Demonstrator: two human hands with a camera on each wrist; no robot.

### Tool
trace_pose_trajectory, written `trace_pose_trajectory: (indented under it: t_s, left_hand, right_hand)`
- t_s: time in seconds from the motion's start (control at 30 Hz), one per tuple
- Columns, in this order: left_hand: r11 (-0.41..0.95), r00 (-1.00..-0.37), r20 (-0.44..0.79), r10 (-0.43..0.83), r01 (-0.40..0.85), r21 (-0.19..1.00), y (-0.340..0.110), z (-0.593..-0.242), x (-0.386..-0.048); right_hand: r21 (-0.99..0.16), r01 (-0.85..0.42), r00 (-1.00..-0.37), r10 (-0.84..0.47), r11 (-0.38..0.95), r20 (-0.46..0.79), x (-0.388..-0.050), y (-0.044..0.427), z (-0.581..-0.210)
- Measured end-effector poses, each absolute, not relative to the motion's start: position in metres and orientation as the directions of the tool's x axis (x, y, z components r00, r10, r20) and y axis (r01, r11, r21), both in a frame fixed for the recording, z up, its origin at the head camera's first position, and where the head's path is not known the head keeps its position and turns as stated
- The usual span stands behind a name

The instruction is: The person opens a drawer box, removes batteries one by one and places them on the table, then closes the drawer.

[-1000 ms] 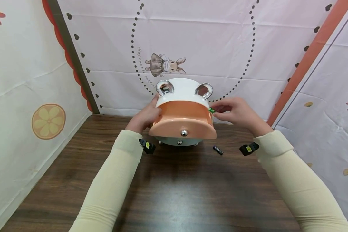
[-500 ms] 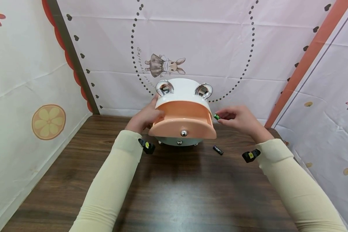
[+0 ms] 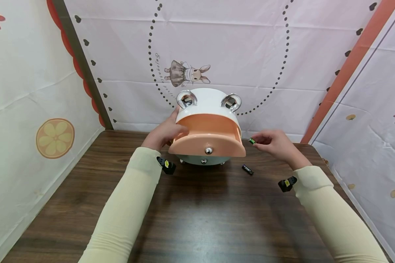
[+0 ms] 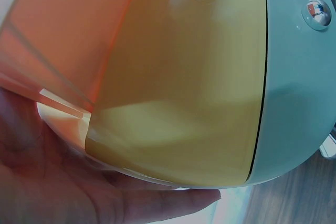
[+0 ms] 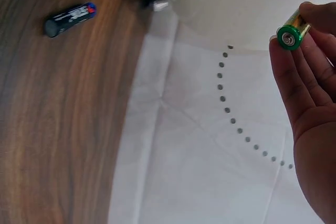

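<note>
On my feed the left hand (image 3: 164,133) rests against the left side of a white-topped box (image 3: 206,99), one finger lying straight along the curved wall, the hand spread rather than clamped. Just right of it, I see the upper drawer (image 3: 194,146) pulled out, orange inside, with a fingertip at its left edge. There's a shiny knob (image 3: 209,150) on its front, and underneath sits the lower drawer (image 3: 191,160), pushed in. Two shiny ears (image 3: 186,99) stand up from the box, between the hands. Moving right, a black battery (image 3: 247,169) lies on the brown table (image 3: 197,212), nearer the body than the right hand (image 3: 278,146) and a little to its left, touching neither hand. And here's the green battery (image 5: 294,33): the right hand has it pinched between thumb and fingertips, up off the table, just right of the drawer, one end facing my right wrist camera. The two hands are well apart, the box between them. Behind both, I get a patterned cloth (image 3: 224,44) with a rabbit (image 3: 187,73) printed on it.
</note>
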State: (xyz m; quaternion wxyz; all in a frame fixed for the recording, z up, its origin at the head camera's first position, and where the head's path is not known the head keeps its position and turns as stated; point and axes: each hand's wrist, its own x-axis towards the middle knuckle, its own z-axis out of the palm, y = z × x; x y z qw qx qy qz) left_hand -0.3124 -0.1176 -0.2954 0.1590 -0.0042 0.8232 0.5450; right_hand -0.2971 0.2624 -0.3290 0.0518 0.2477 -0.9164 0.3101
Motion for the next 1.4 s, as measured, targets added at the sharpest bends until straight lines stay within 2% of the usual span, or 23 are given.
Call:
trace_pose_trajectory:
  t_s: [0.23,0.7,1.1,1.4]
  left_hand:
    - [0.348,-0.960,-0.199,0.196,-0.122,0.929,-0.117,-0.296,-0.312]
    - [0.362,-0.961,-0.211,0.177,-0.136,0.922,-0.117,-0.297,-0.312]
    - [0.368,-0.960,-0.193,0.201,-0.109,0.924,-0.117,-0.295,-0.312]
    - [0.376,-0.959,-0.219,0.182,-0.138,0.916,-0.117,-0.295,-0.312]
  right_hand:
    - [-0.574,-0.415,-0.905,-0.382,0.706,0.186,-0.297,0.267,-0.345]
    - [-0.526,-0.298,-0.950,-0.302,0.797,0.081,-0.298,0.276,-0.377]
    - [-0.513,-0.259,-0.957,-0.290,0.818,0.019,-0.300,0.276,-0.396]
    - [-0.497,-0.248,-0.955,-0.295,0.832,-0.017,-0.303,0.275,-0.407]
